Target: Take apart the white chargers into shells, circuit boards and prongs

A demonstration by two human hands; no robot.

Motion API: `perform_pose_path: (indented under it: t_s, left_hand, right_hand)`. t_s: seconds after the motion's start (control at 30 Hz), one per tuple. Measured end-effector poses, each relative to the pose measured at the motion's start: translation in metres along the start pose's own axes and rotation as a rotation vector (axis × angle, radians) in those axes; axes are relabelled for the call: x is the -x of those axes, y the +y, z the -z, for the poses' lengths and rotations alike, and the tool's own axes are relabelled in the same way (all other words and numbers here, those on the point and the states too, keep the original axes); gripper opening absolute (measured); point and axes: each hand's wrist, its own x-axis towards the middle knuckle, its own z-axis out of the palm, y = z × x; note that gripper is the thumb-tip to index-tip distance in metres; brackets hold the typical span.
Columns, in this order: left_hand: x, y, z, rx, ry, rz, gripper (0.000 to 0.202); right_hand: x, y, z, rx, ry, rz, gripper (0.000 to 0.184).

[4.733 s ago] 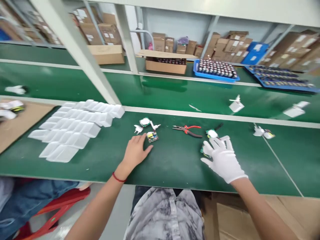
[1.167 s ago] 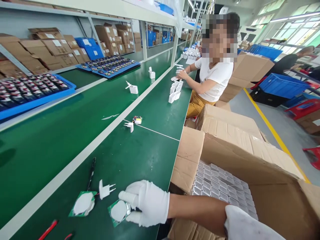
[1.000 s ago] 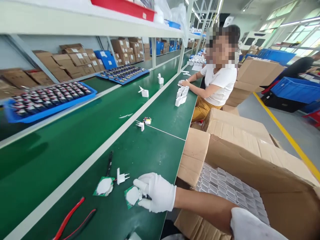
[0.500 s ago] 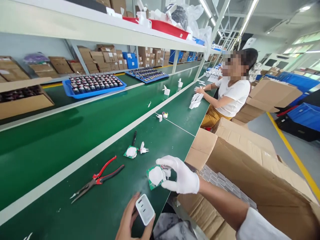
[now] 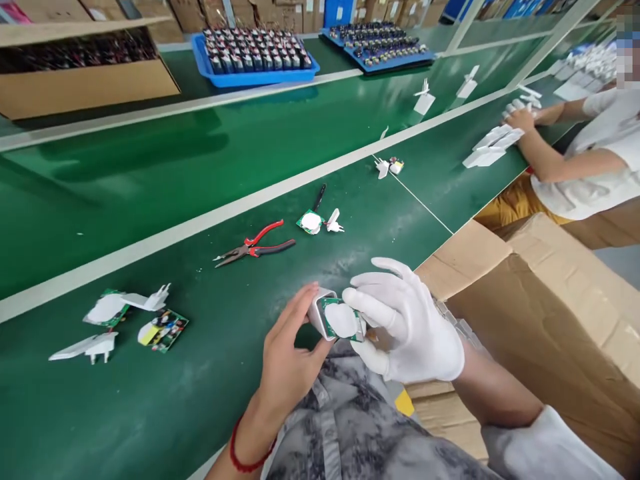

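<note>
Bare, with a red cord at the wrist, my left hand (image 5: 293,353) grips a white plastic charger housing (image 5: 320,313) between thumb and fingers. My right hand (image 5: 410,327), in a white glove, pinches a green circuit board (image 5: 343,319) with a round white pad on its face. The board's leading edge sits at the housing's open end, and whether it is inside I cannot tell. Beyond my hands lie red-and-black long-nose pliers (image 5: 255,245) and another padded circuit board (image 5: 311,222), beside a white plug piece (image 5: 334,221).
More boards (image 5: 163,330) and white plug pieces (image 5: 90,347) lie at the left of the green bench. Blue trays (image 5: 260,81) of parts stand at the back. A co-worker (image 5: 590,133) sits at the right, near stacked white housings (image 5: 493,147). An open cardboard box (image 5: 550,333) stands beside the bench.
My view has swung down and left. The housing and the circuit board, apart before, have come together in front of me, and the housing has turned its open end toward the board.
</note>
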Motion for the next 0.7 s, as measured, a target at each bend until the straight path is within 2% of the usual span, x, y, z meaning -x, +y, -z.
perform_pose_path:
  t_s: [0.23, 0.6, 0.7]
  left_hand:
    - [-0.0060, 0.0031, 0.0016, -0.091, -0.013, -0.087, 0.061]
    - [-0.0085, 0.0057, 0.0006, -0.047, -0.062, -0.056, 0.064]
    - [-0.0088, 0.0070, 0.0005, -0.035, -0.066, -0.050, 0.064]
  right_hand:
    - [-0.0054, -0.0024, 0.0036, 0.036, 0.015, -0.015, 0.044]
    - [-0.0067, -0.0028, 0.0073, 0.050, -0.055, -0.074, 0.025]
    - [-0.0070, -0.0040, 0.0096, 0.052, -0.062, -0.071, 0.026]
